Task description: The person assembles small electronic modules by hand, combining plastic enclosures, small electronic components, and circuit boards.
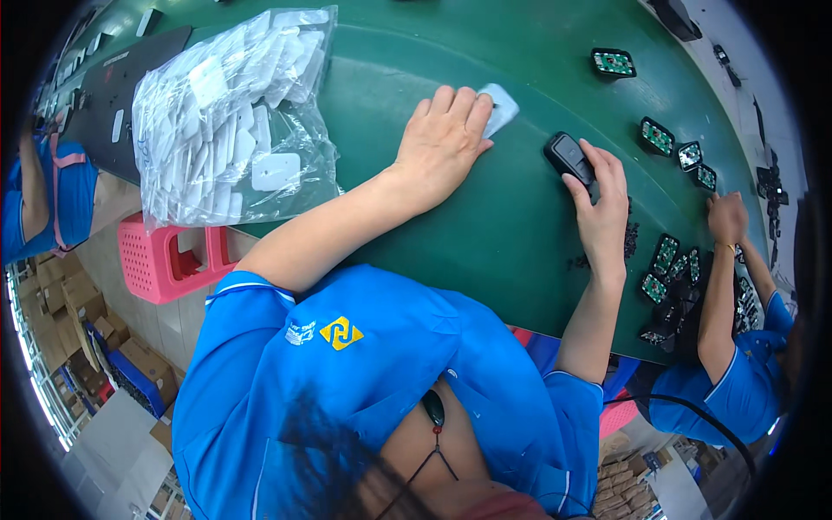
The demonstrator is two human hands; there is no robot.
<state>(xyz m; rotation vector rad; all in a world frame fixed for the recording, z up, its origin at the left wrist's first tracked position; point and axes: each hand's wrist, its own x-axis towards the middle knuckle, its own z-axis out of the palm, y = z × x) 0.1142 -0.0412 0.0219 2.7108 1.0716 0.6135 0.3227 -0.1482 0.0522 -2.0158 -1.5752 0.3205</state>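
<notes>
While left fingers (464, 103) touch a flat plate (504, 113), right fingers (604, 165) hold rounded plastic (568, 156)

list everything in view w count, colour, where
table: 1, green, centre
black device: 1, black, in right hand
pale plate: 1, whitish, touching left hand
clear bag: 1, transparent, table's left side
plates: many, white, inside bag
circuit boards: several, green, table's right side
small parts: many, dark, beside right wrist
stool: 1, pink, left
boxes: several, brown, lower left
co-workers: at least 2, blue clothing, both sides
pendant: 1, dark, chest
left hand: 1, bare, upper centre
right hand: 1, bare, right of centre
</notes>
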